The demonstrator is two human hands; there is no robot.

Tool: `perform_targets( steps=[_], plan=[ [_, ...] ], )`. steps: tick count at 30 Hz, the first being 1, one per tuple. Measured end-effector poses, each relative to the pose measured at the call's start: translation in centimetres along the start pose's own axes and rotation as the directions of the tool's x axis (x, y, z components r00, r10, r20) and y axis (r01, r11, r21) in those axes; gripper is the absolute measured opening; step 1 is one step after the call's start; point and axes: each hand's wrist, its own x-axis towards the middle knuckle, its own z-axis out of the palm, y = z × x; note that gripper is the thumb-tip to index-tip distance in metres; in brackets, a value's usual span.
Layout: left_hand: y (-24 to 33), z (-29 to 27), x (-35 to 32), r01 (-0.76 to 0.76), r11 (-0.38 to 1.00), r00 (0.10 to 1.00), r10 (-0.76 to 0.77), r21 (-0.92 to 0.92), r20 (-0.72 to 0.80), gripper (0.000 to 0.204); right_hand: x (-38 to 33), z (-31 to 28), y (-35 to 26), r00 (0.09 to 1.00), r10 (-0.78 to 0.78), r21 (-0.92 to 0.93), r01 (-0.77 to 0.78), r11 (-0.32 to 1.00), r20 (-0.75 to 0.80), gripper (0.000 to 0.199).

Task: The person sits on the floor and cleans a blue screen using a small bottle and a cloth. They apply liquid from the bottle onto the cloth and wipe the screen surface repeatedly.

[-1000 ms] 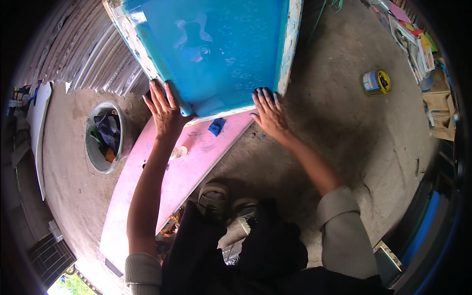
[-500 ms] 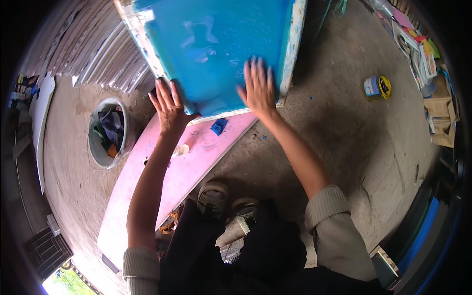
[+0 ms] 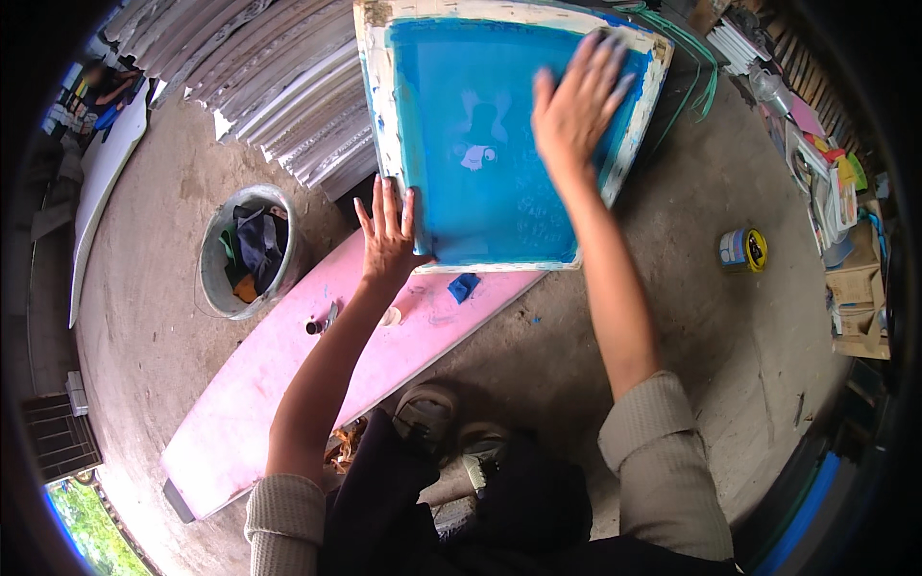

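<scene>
A silk-screen frame (image 3: pixel 383 115) with pale, paint-stained wooden bars and blue mesh stands tilted up before me. Faint light shapes show in its middle. My left hand (image 3: pixel 388 238) rests at the lower left corner, fingers spread along the side bar and thumb out along the bottom bar. Over the upper right part of the mesh lies my right hand (image 3: pixel 576 115), flat with its fingers apart, the tips smeared by motion. Below the frame, a crumpled blue piece (image 3: pixel 463 287) sits on the pink board (image 3: pixel 259 384).
A grey bucket (image 3: pixel 213 278) of dark cloths stands left of the board. Stacked frames (image 3: pixel 288 115) lean at the back left. On the floor to the right stands a yellow-rimmed jar (image 3: pixel 744 250). Green cord (image 3: pixel 706 91) hangs behind the screen; clutter lines the far right.
My right hand has slid upward and right across the mesh, from its lower part to near the upper right corner. My left hand stays at the lower left corner. The view has shifted.
</scene>
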Motion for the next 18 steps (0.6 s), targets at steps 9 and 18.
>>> perform_targets(
  steps=[9,18],
  plan=[
    [-2.3,-0.4,-0.1,-0.187,0.982,0.982,0.187,0.015,-0.013,0.096,-15.7,-1.3,6.4,0.151,-0.838,-0.229,0.973,0.032,0.525,0.057],
    [-5.0,0.9,-2.3,-0.213,0.957,0.977,0.207,-0.196,-0.050,0.087,-3.3,1.1,-7.6,0.864,-0.348,-0.025,0.382,0.924,0.363,0.065]
  ],
)
